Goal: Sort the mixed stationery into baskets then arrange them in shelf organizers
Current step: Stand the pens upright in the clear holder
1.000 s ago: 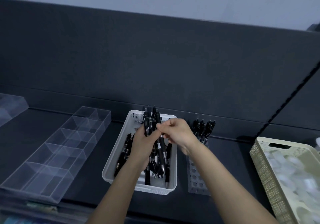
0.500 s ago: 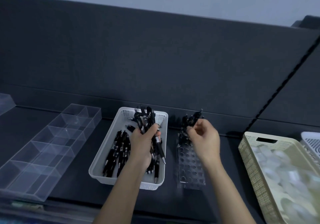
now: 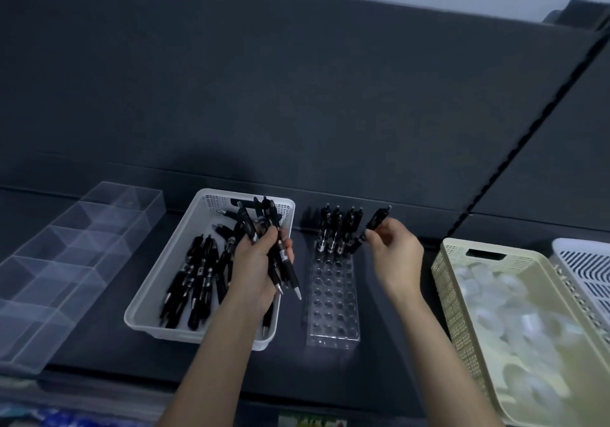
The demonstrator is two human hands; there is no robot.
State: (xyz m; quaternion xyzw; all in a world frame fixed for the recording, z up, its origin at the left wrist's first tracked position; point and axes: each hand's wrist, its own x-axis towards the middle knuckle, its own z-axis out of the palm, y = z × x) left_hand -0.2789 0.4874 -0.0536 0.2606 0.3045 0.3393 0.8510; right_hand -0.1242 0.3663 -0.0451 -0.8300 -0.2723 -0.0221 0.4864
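A white basket (image 3: 155,298) on the dark shelf holds several loose black pens (image 3: 194,281). Above its right half, my left hand (image 3: 257,268) grips a bundle of black pens (image 3: 269,228). To the right stands a clear pen holder (image 3: 331,307) with rows of round holes; several black pens (image 3: 336,228) stand upright in its far rows. My right hand (image 3: 394,251) pinches a single black pen (image 3: 376,220), tilted, just right of the holder's far end, its lower tip near the standing pens.
A clear divided organizer (image 3: 66,261) lies at the left. A cream basket (image 3: 462,294) filled with pale roundish items sits at the right, with a white slotted basket (image 3: 584,261) beyond it. A dark back panel rises behind the shelf.
My right hand left the bundle in my left hand and carried one pen rightward to the far end of the clear holder. The left hand stays over the white basket.
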